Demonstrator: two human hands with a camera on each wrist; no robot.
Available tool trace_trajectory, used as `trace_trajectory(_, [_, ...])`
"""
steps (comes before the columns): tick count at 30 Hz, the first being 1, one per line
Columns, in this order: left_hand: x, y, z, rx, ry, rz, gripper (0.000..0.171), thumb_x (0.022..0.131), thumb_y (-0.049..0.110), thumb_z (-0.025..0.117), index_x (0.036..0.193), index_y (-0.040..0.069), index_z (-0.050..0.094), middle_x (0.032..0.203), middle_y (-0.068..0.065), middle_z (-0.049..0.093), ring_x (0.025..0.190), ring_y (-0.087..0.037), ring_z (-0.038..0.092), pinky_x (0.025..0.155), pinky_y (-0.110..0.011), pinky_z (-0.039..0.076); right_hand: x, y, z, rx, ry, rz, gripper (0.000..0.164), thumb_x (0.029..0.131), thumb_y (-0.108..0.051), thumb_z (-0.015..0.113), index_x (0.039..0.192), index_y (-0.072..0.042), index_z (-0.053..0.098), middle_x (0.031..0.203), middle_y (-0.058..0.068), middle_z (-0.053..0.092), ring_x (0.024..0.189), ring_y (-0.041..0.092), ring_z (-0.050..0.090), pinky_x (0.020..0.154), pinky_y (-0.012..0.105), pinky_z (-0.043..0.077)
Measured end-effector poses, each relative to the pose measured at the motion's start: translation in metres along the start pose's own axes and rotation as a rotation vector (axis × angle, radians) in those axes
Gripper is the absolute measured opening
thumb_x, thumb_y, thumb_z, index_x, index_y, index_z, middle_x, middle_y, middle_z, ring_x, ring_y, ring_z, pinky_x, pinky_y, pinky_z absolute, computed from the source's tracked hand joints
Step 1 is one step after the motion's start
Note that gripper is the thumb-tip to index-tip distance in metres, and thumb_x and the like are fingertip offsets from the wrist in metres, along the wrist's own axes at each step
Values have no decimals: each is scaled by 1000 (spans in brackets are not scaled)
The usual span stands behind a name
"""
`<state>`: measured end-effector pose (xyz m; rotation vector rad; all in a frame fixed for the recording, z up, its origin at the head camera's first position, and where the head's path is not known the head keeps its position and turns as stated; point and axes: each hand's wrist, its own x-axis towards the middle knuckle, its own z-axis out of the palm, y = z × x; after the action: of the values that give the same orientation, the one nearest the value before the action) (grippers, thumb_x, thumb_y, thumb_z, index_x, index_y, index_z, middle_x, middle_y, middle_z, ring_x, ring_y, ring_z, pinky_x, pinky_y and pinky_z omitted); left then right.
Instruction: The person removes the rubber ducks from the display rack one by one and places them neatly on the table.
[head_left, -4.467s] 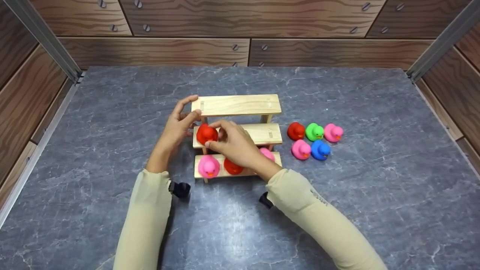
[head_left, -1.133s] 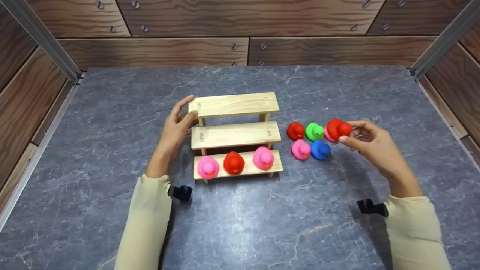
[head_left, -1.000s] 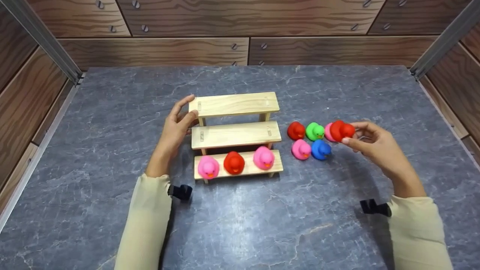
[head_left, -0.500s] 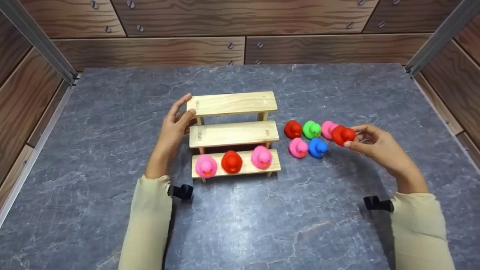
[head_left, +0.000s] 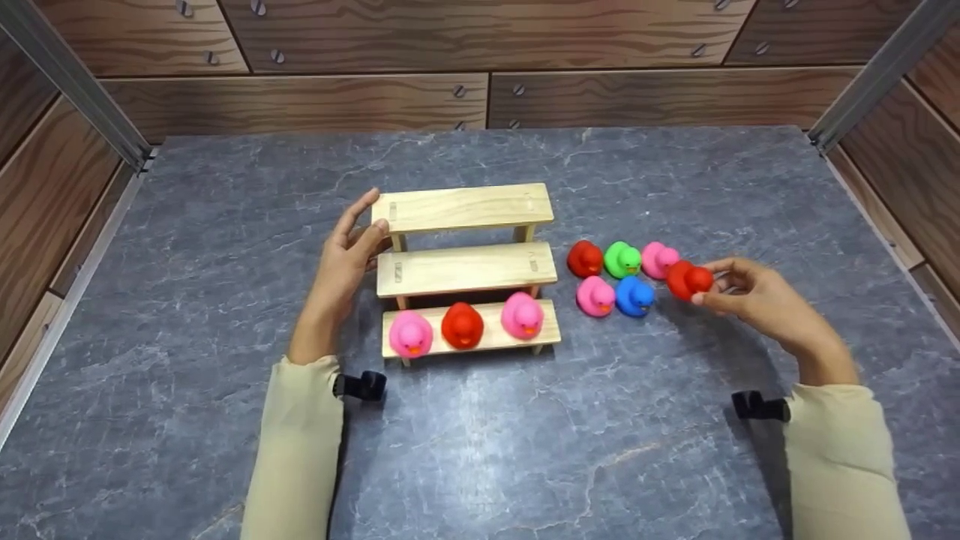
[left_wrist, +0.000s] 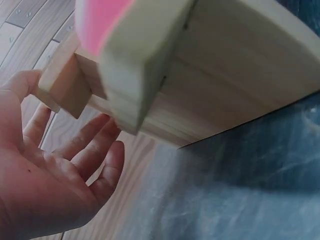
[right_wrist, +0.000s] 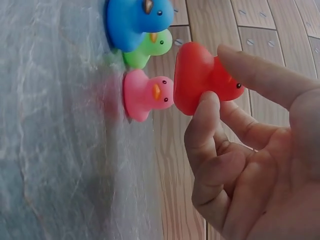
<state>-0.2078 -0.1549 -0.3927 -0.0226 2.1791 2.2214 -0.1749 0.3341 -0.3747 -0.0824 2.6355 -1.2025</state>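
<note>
My right hand (head_left: 772,307) pinches a red rubber duck (head_left: 688,280) between thumb and fingers. In the right wrist view this red duck (right_wrist: 192,77) hangs clear of the tabletop, near a pink duck (right_wrist: 142,95). My left hand (head_left: 341,266) grips the left end of the top board of a three-step wooden stand (head_left: 461,208), thumb on the near edge and index finger at the far corner. On its lowest step sit a pink duck (head_left: 411,334), a red duck (head_left: 462,325) and another pink duck (head_left: 523,315). The middle and top steps are bare.
Right of the stand, a loose cluster holds a red duck (head_left: 585,259), a green duck (head_left: 622,259), a pink duck (head_left: 660,259), another pink duck (head_left: 595,296) and a blue duck (head_left: 634,296). Wood-patterned walls (head_left: 300,101) enclose the grey marbled table (head_left: 480,450).
The right hand has carried the red duck from the middle step to the right of the cluster, then slightly nearer, uncovering the pink duck. The left hand keeps its grip on the stand.
</note>
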Motion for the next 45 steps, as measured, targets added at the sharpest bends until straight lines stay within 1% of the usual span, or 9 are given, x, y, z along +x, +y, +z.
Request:
trace_trajectory(8, [0, 1, -2, 26, -8, -2, 54, 98, 25, 54, 149, 25, 35, 137, -20, 53, 122, -33, 57, 92, -38, 49, 1, 2, 1, -15, -24, 9, 50, 89, -16, 69, 127, 7, 47, 86, -3, 58, 75, 2, 56, 67, 23, 50])
trace_trajectory(11, [0, 1, -3, 29, -6, -4, 54, 98, 25, 55, 149, 26, 36, 137, -20, 54, 122, -32, 58, 92, -38, 49, 4, 5, 3, -24, -45, 20, 51, 89, -17, 68, 128, 8, 46, 87, -2, 58, 74, 3, 56, 67, 23, 50])
trace_trajectory(15, [0, 1, -3, 24, -4, -2, 55, 98, 25, 55, 149, 26, 36, 136, -20, 54, 122, -32, 58, 93, -40, 49, 8, 8, 5, -55, -68, 43, 53, 89, -19, 69, 129, 8, 46, 87, 0, 58, 72, 4, 57, 65, 23, 49])
trace_trajectory(21, [0, 1, -2, 24, 0, -3, 54, 98, 26, 56, 149, 26, 37, 136, -19, 55, 121, -31, 58, 89, -36, 50, 11, 10, 9, -74, -90, 45, 54, 88, -20, 70, 128, 8, 46, 87, 1, 58, 69, 6, 58, 63, 24, 49])
trace_trajectory(28, [1, -1, -2, 35, 0, 8, 54, 98, 27, 54, 149, 25, 36, 136, -19, 54, 122, -33, 57, 88, -32, 49, 11, 8, 10, -99, -103, 47, 54, 88, -20, 70, 129, 8, 47, 91, 6, 59, 70, 8, 60, 64, 25, 50])
trace_trajectory(34, [0, -1, -3, 22, 2, 9, 55, 98, 26, 56, 149, 25, 36, 136, -20, 54, 122, -33, 57, 89, -35, 49, 11, 7, 13, -88, -119, 41, 55, 87, -19, 70, 129, 8, 47, 91, 7, 58, 70, 8, 60, 63, 24, 49])
trace_trajectory(39, [1, -1, -2, 24, -1, -1, 55, 97, 28, 56, 149, 27, 36, 136, -18, 54, 122, -31, 58, 90, -38, 48, 12, 8, 13, -72, -124, 43, 55, 87, -18, 71, 129, 8, 46, 90, 6, 56, 70, 9, 59, 63, 24, 50])
trace_trajectory(45, [0, 0, -2, 21, 4, -10, 55, 97, 29, 57, 148, 29, 38, 137, -16, 54, 122, -29, 58, 91, -39, 47, 12, 11, 12, -56, -137, 52, 58, 87, -18, 71, 131, 7, 44, 92, 7, 54, 72, 8, 58, 66, 23, 51])
